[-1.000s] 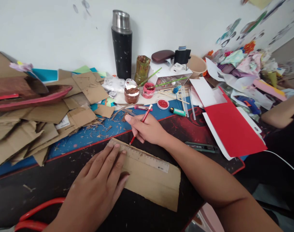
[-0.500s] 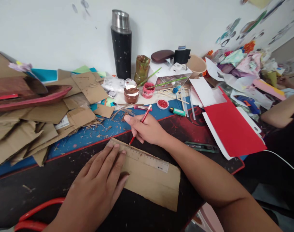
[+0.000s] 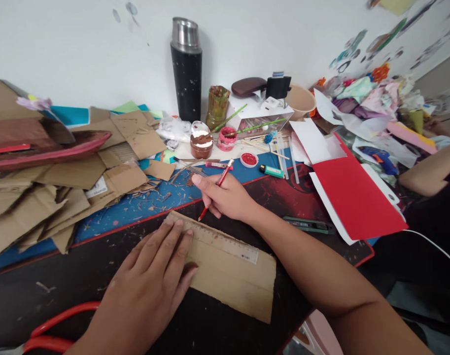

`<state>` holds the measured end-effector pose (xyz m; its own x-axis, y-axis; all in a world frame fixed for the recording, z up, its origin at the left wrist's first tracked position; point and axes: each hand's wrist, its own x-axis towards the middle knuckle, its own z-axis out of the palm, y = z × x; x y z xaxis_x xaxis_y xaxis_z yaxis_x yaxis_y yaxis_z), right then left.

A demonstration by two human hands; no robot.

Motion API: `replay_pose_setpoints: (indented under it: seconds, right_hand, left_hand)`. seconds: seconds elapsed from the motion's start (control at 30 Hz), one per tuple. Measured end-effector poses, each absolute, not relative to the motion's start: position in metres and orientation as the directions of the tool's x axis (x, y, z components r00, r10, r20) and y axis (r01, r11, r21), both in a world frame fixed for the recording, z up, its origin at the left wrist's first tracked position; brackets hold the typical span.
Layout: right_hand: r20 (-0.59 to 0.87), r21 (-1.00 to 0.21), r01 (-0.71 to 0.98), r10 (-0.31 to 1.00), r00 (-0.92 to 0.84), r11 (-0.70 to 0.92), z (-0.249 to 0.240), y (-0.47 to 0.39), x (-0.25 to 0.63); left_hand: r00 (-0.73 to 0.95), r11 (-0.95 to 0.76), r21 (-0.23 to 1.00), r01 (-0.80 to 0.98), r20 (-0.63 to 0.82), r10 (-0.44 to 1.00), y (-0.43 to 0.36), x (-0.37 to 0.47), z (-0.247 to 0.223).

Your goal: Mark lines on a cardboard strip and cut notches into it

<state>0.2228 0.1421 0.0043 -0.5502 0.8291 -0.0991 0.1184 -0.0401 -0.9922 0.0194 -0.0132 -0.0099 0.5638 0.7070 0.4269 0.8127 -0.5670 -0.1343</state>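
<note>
A clear ruler [image 3: 225, 238] lies along the far edge of a cardboard piece [image 3: 234, 276] on the dark mat. My left hand [image 3: 151, 266] rests flat over the left end of both, fingers stretched out and pressing down. In my right hand [image 3: 225, 195] is a red pencil [image 3: 221, 183], gripped between thumb and fingers. Its tip points down at the far edge of the cardboard, by the ruler. Whether the tip touches the cardboard, I cannot tell. Scissors with red handles [image 3: 62, 320] lie at the lower left, partly hidden by my left forearm.
Cardboard scraps [image 3: 73, 197] pile up at the left under a reddish-brown boat model [image 3: 43, 143]. A black flask [image 3: 187, 79], an open brown paint jar [image 3: 201, 148] and a pink paint jar [image 3: 226, 139] stand at the back. A green cutter [image 3: 308, 225] and red card [image 3: 358, 195] lie right. Another person's arm [image 3: 432, 170] shows.
Almost nothing differs. My right hand and the pencil have shifted very slightly, the pencil tip a touch up and right. My left hand, the ruler and the cardboard stay in place.
</note>
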Motion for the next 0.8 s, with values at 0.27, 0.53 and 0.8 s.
replay_pose_setpoints:
  seconds: [0.27,0.53,0.8]
  right_hand:
    - [-0.090,-0.995,0.087,0.823,-0.561,-0.049,0.0054,0.1413,0.2223]
    - [-0.088,-0.994,0.098,0.822,-0.563,-0.040,0.0042,0.1408,0.2224]
    - [-0.113,-0.989,0.146,0.828,-0.548,-0.039,0.0017,0.1410,0.2229]
  left_hand:
    - [0.575,-0.582,-0.131,0.803,0.430,0.696,-0.0129,0.0187,-0.0084]
    - [0.561,-0.578,-0.105,0.809,0.430,0.707,-0.0141,0.0192,-0.0110]
    - [0.535,-0.574,-0.039,0.818,0.418,0.735,-0.0161,0.0152,-0.0155]
